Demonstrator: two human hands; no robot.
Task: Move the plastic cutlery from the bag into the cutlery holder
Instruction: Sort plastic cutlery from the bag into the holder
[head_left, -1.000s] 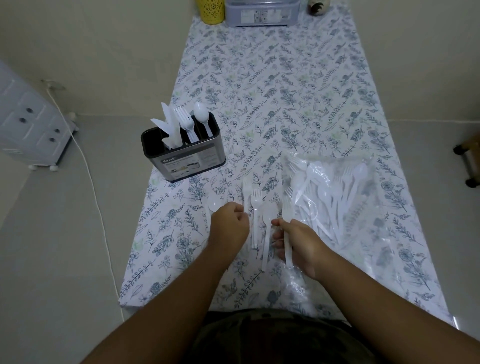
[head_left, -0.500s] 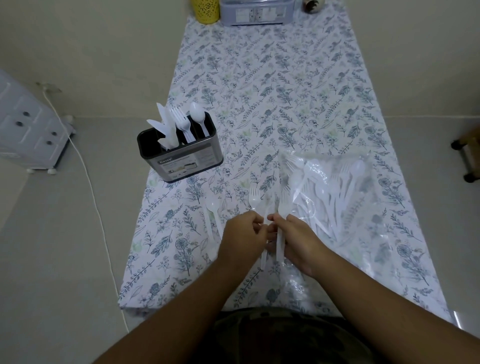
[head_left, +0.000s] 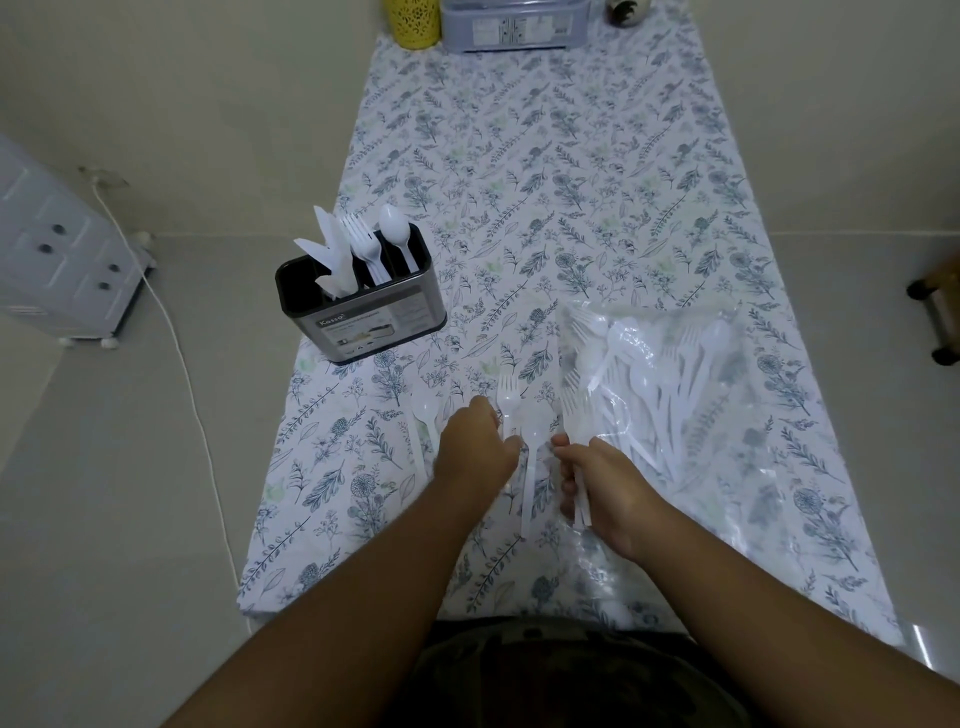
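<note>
Several white forks (head_left: 574, 415) are clamped in the fingers of my right hand (head_left: 602, 486), while my left hand (head_left: 475, 449) closes its fingers on another fork (head_left: 506, 402) lying on the counter (head_left: 519, 171). A loose spoon (head_left: 426, 415) lies just left of that hand. Just beyond my right hand the clear bag (head_left: 670, 374) is, I judge, mostly full. Farther off to the left, the cutlery holder (head_left: 363, 309) carries only a few knives, forks and a spoon, so most of the job remains.

A plain home room: a long table under a floral tablecloth (head_left: 545, 182) stands against bare cream walls, with a white plastic drawer unit (head_left: 57, 260) and a trailing white cord (head_left: 171, 332) on the floor.
</note>
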